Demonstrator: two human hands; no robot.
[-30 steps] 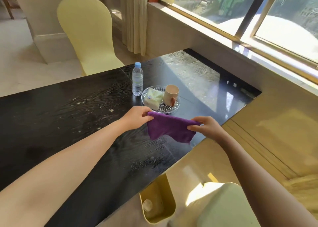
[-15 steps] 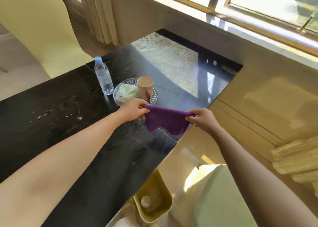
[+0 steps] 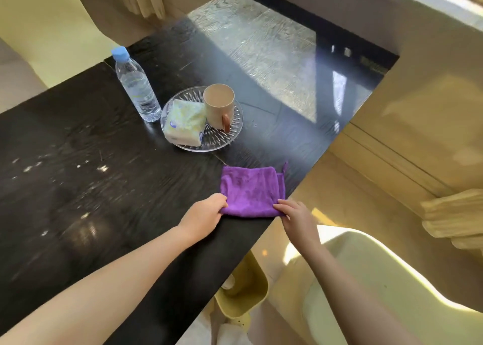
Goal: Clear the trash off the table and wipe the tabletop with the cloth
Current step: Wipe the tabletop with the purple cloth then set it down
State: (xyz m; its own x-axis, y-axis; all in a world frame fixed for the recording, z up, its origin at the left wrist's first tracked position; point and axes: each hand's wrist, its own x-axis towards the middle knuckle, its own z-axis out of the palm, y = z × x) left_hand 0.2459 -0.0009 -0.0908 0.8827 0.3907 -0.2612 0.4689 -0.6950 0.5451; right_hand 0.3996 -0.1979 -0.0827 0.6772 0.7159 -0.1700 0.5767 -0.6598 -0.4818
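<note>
- Since the earlier frame, both hands have come down and the cloth [image 3: 251, 191], which hung stretched in the air between them, now lies folded flat on the table [image 3: 86, 214] near its right edge.
- On the left part of the tabletop, pale crumbs [image 3: 103, 168] and specks are scattered over the dark wood; this dirt is not yet wiped.
- Further right stand a bottle [image 3: 136, 86] and a glass plate [image 3: 235, 125] with a tissue pack [image 3: 184, 122] and a cup [image 3: 219, 107] on it.
- Left hand [image 3: 202, 218] pinches the near left corner of the cloth, fingers closed on the fabric.
- Right hand [image 3: 295, 214] pinches the near right corner in the same way, at the table edge.
- I judge that the step in hand is preparing the cloth; the wiping itself seems not begun.
- For the next move, one hand should press flat on the cloth and push it left toward the crumbs, keeping clear of the plate.
- Below the edge, a yellow bin [image 3: 243, 295] stands on the floor, a likely place for crumbs.
</note>
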